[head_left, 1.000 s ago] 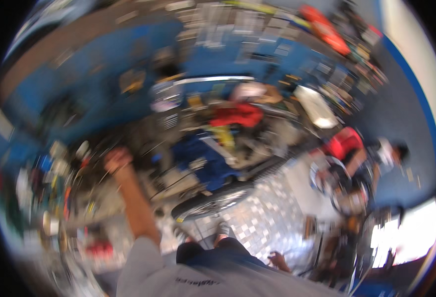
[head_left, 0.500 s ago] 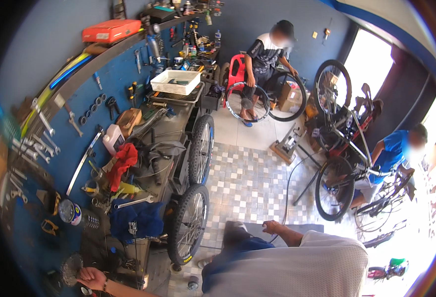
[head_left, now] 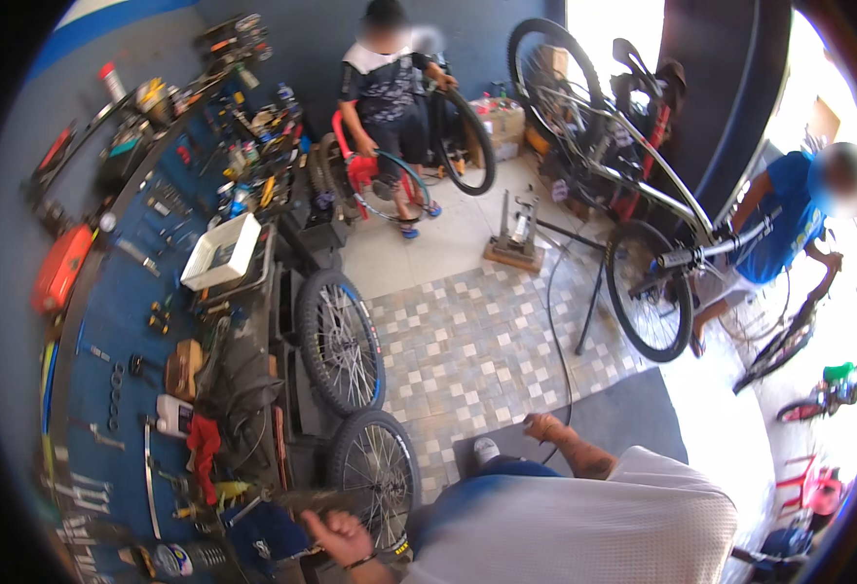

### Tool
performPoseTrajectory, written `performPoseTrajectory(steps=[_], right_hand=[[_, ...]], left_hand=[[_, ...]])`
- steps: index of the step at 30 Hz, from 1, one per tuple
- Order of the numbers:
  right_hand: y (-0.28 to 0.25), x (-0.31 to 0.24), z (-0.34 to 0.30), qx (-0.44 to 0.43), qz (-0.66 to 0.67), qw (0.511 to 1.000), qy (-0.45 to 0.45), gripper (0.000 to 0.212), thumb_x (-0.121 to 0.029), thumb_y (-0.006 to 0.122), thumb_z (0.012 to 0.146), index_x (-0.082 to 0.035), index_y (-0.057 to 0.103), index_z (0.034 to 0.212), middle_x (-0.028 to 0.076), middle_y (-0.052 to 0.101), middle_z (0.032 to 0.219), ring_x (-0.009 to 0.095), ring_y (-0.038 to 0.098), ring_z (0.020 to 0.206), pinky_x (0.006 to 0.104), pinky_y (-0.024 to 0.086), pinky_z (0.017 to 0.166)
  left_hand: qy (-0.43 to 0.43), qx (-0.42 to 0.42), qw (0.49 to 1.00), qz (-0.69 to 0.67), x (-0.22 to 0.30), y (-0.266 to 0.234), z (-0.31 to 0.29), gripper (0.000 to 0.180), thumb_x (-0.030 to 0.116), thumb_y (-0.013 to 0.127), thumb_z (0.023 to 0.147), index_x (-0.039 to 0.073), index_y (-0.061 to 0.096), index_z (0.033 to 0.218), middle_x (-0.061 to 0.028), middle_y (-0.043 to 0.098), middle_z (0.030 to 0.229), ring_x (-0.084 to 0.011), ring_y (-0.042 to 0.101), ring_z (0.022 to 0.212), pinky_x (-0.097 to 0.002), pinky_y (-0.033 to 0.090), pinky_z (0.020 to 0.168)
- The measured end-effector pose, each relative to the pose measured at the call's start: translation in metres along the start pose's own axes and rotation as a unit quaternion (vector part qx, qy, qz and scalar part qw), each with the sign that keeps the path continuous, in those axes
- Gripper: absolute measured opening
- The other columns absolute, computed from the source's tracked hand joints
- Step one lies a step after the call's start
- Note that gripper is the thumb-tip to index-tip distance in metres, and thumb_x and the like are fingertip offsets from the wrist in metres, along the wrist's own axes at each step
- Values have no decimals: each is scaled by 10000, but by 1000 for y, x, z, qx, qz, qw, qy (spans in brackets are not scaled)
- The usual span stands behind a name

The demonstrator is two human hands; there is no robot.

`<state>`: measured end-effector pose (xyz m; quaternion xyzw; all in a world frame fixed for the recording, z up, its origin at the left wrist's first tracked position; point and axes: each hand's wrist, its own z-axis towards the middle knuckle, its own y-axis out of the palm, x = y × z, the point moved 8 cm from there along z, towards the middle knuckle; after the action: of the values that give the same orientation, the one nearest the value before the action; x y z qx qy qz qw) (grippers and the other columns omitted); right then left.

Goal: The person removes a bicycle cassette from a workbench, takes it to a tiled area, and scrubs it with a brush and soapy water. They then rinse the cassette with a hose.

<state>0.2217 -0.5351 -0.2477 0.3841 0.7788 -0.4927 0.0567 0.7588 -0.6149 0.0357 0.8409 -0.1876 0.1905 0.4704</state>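
My left hand [head_left: 343, 537] is closed at the edge of the workbench, next to a dark blue cloth [head_left: 256, 533]. In it is a round, toothed bicycle cassette [head_left: 319, 500], now tilted nearly edge-on and smeared by motion. Just beyond the hand, a bicycle wheel with a black knobby tyre [head_left: 411, 487] leans against the bench. My right hand [head_left: 545, 428] hangs over the floor, its fingers curled in loosely with nothing visible in them. Below it lies a dark grey mat [head_left: 633, 414].
Tools hang on the blue wall board [head_left: 83, 384] at left. A second wheel [head_left: 344, 343] leans farther along the bench. A truing stand [head_left: 518, 234] stands on the floor. An upturned bicycle [head_left: 648, 175] and a person in blue [head_left: 784, 209] are right; another person [head_left: 382, 83] holds rims and tyres.
My left hand has swung right, from over the bench toward its edge, carrying the cassette. My view has turned right, and my foot has moved. The person in blue now stands more upright.
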Motion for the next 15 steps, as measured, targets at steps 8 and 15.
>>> performPoseTrajectory(steps=[8,15], right_hand=[[-74,153,-57,138,163,953,216,499,-365,767,852,-59,734,1244,185,775,1122,341,745,1054,431,586,944],[-41,175,-109,150,316,861,369,493,-334,678,897,-105,695,1332,165,725,1290,336,681,1216,442,539,1041]], left_hand=[[-428,-277,847,150,-273,219,7,398,395,499,1121,157,544,1437,-1,443,633,-131,431,554,-263,368,517],[-563,-354,666,338,-439,294,-8,449,385,550,1101,136,553,1474,-14,487,631,-137,488,534,-274,403,497]])
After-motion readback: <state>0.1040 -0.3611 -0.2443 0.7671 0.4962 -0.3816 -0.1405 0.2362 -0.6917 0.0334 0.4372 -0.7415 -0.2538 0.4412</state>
